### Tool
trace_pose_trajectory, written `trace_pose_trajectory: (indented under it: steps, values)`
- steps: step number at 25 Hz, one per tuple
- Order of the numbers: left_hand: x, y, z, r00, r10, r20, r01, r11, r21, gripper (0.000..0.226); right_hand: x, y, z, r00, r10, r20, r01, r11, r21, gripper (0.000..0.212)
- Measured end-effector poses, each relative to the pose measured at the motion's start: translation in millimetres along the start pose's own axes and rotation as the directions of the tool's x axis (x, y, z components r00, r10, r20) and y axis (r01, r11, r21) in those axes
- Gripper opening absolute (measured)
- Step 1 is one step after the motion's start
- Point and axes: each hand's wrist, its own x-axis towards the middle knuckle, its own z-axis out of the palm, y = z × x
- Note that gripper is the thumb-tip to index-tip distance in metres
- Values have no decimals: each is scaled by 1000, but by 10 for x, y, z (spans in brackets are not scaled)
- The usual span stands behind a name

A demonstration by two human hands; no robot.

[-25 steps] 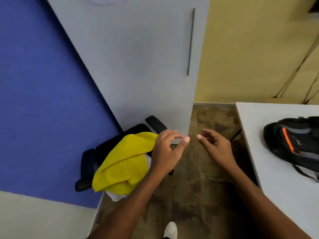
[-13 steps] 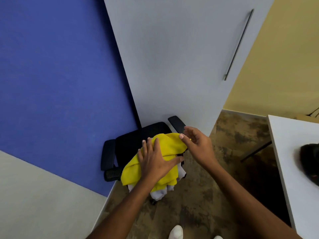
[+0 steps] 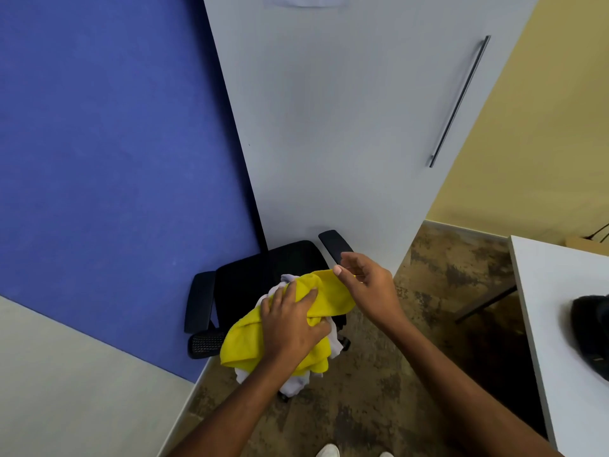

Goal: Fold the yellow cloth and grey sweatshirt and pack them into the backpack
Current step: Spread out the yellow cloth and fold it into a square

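Clutching yellow cloth (image 3: 244, 341) mid-bundle, left hand (image 3: 290, 328); right hand (image 3: 369, 288) pinching its far end.

The left hand (image 3: 291, 324), empty in the air a second ago, now grips the crumpled yellow cloth (image 3: 242, 341); the right hand (image 3: 370, 288) now pinches its far end.

A: Any lettering legible?
B: None. White sheet (image 3: 306, 0) on the grey door (image 3: 346, 127), top edge of the frame: cut off, shows blank. Backpack (image 3: 590, 334), right edge: a faint pale mark low down, too small to read.
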Motion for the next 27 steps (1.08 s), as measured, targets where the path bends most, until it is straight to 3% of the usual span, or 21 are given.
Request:
trace_pose_trajectory:
  steps: [4,9,15,21,24,27]
  values:
    - [-17,-6,8,999,5,54,-3,999,-44,72,40,-7,-40,1000,13,7,-13,1000,17,45]
    - [-69,44,74,999,-3,-45,-2,994,-111,59,63,6,-12,999,22,24,-23,999,28,43]
    - [-39,117,-123,970,-168,-173,82,904,-420,44,17,-5,-30,1000,18,25,-20,998,68,40]
    - [-87,154,-437,930,-344,-128,131,637,-759,37,-103,4,-103,997,71,27,-74,992,106,41]
    - [-137,376,-680,942,-324,-92,71,457,-887,43,-224,-27,-121,992,122,45,-128,976,178,54]
    - [-113,615,-803,967,-253,-35,43,297,-954,46,-346,-99,-201,987,153,50,-160,920,358,51]
